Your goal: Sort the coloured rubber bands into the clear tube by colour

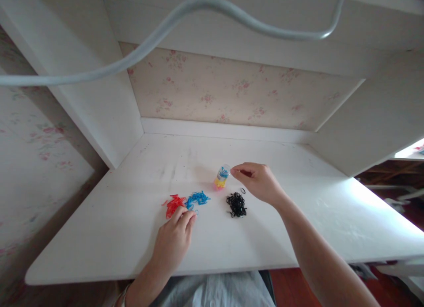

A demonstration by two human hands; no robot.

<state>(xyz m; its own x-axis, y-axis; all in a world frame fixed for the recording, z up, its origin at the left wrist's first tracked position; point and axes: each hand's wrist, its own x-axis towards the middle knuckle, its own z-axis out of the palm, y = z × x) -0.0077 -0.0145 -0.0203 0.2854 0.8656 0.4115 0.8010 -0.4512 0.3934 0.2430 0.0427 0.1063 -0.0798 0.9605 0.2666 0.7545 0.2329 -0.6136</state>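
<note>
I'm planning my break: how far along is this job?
Looks partway: the jar holds pink, yellow and blue pieces. In hand: left hand by a pale loop, right hand at the jar's top. Left outside: red pile, blue pile, black pile.

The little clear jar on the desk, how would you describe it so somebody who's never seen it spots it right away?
On the white desk, look just beyond the loose blue pile and black pile, beside the right hand's fingertips. There stands the clear jar. Unlike the piles, it's a see-through container showing blue, yellow and pink inside.
</note>
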